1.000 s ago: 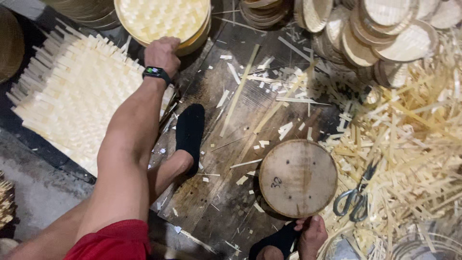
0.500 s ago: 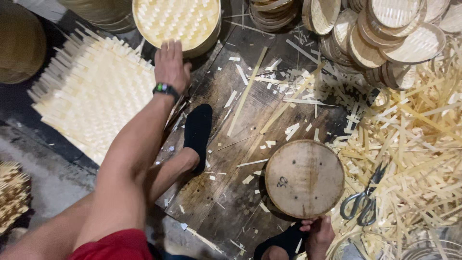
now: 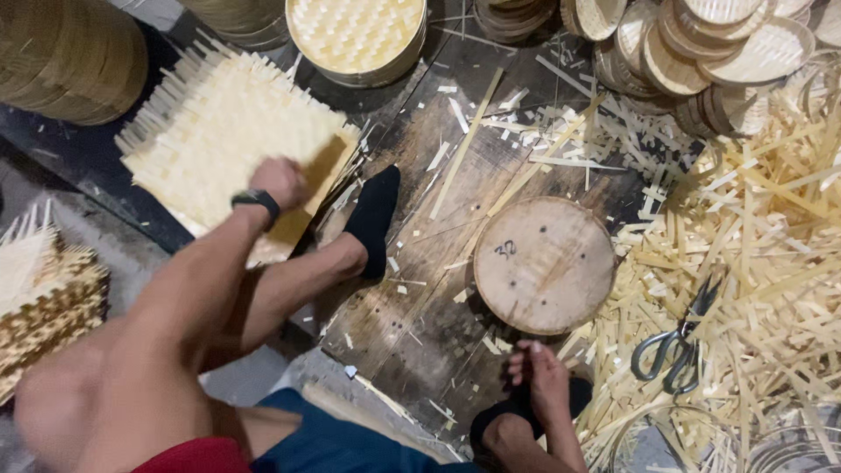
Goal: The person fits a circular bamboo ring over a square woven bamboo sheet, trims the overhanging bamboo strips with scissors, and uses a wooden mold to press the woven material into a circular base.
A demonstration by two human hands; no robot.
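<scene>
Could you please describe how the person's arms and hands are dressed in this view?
Both arms are bare, with no sleeves reaching the forearms and no gloves. The left hand has a dark watch with a black band on its wrist. The right hand wears nothing that shows: no ring, band or glove. A bit of red garment shows near the left upper arm.

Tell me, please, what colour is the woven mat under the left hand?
Pale yellow, in a checked weave; the head view shows the mat under the left hand.

pale woven bamboo mat (image 3: 229, 140), matt; round wood block (image 3: 544, 264), smooth; dark rough board (image 3: 420, 289).
</scene>
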